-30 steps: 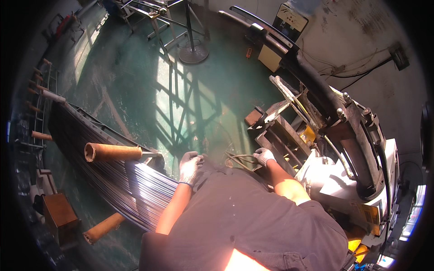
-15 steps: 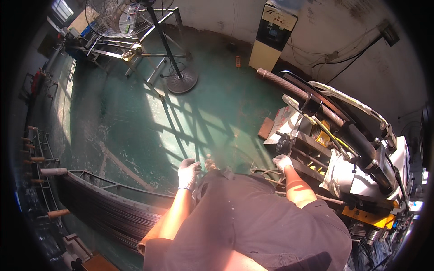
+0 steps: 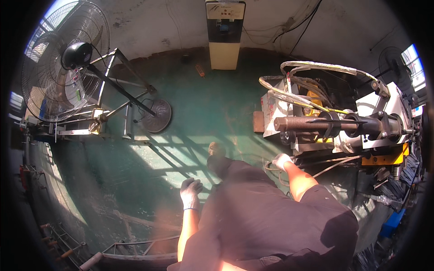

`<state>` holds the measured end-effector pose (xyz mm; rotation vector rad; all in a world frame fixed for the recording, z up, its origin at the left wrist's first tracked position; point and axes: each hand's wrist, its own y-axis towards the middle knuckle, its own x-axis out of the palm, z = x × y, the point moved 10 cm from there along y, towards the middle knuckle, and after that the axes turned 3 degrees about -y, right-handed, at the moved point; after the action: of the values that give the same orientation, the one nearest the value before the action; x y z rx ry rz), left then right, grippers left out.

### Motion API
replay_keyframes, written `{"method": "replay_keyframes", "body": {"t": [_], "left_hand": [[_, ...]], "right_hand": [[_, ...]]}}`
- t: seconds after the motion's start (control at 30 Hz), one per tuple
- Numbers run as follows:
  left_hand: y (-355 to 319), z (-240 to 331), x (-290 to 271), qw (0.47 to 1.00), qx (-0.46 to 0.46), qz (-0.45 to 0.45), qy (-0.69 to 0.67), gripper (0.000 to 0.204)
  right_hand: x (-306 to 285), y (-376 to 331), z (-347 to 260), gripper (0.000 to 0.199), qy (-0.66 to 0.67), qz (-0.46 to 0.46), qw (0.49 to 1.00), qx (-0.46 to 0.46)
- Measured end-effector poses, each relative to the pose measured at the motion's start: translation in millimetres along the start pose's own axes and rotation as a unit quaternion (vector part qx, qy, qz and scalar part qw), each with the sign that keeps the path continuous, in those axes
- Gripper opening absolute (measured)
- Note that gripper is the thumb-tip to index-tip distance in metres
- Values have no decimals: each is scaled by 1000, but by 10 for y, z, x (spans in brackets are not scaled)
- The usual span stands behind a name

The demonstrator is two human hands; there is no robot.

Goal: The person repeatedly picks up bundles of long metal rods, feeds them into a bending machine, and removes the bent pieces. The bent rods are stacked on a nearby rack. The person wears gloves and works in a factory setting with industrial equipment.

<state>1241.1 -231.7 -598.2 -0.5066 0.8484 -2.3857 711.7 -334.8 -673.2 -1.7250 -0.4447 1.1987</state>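
Your view has swung off the rod rack, now only a strip at the lower edge. Your left hand (image 3: pixel 190 193), gloved, hangs loosely open over bare green floor (image 3: pixel 135 176), holding nothing. Your right hand (image 3: pixel 281 160) grips bent wire loops (image 3: pixel 271 168) just beside the machine (image 3: pixel 343 126). A standing fan (image 3: pixel 68 63) blocks the left.

Single head-worn fisheye view, steeply downward and forward over the person's torso; green floor (image 3: pixel 199 113) beyond the gloved fingers (image 3: pixel 192 184), machine (image 3: pixel 343 126) close right of them, rim edges bending.
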Motion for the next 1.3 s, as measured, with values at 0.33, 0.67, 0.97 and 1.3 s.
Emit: {"method": "replay_keyframes", "body": {"t": [0.33, 0.67, 0.97, 1.3], "left_hand": [[1493, 1721, 130, 991, 41, -18, 127, 39], [3061, 1915, 1996, 910, -7, -276, 309, 37], [3611, 2846, 4529, 844, -7, -428, 324, 26], [4553, 3069, 5876, 782, -28, -462, 418, 24]], "right_hand": [[-516, 628, -2362, 43, 229, 86, 962, -120], [-1203, 314, -3160, 41, 405, 160, 888, -146], [373, 659, -1360, 43, 491, 192, 803, 277], [252, 870, -2578, 39, 652, 107, 687, 304]]}}
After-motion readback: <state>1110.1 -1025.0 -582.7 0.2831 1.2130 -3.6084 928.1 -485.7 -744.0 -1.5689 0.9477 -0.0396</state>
